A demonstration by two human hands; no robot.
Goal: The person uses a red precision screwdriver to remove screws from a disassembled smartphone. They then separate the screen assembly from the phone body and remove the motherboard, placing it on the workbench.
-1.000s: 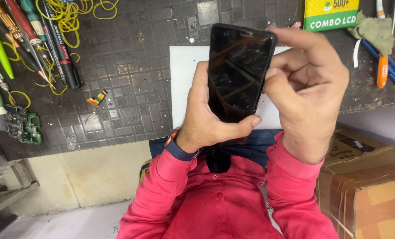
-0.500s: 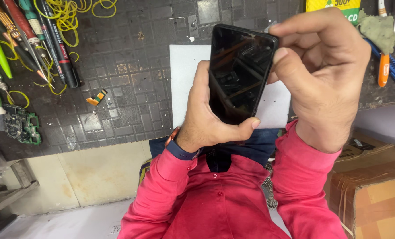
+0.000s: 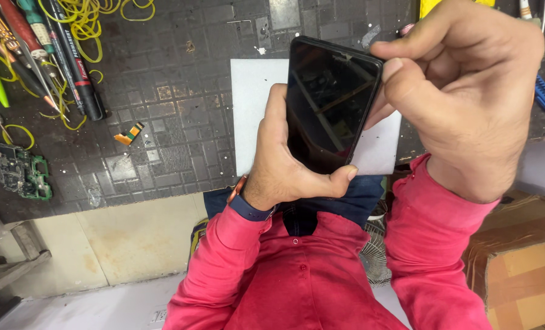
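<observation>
Smartphone, a slim black rectangular slab with a glossy dark glass face, was held up above the grey gridded rubber mat that covered the desk, just in front of a pale grey rectangular sheet lying on that mat; the left hand cradled its lower end, thumb wrapped across the bottom edge and the remaining fingers hidden behind the body, so it was closed firmly on the phone; the right hand pinched the upper right corner, thumb tip pressed on the rim and the fingers curled over behind it, also closed on the phone. Judging by that grip, the step in hand appeared to be working at the corner seam of the screen, pressing or prising it; a next move would probably call for steady, even pressure along the edge while the left hand kept the body from twisting. The screen was unlit and unbroken as far as could be seen, mirroring shapes overhead; its frame looked thin and matte. Left of the phone, on the mat, lay a small green circuit board, several long-handled screwdrivers and loose yellow rubber bands.
</observation>
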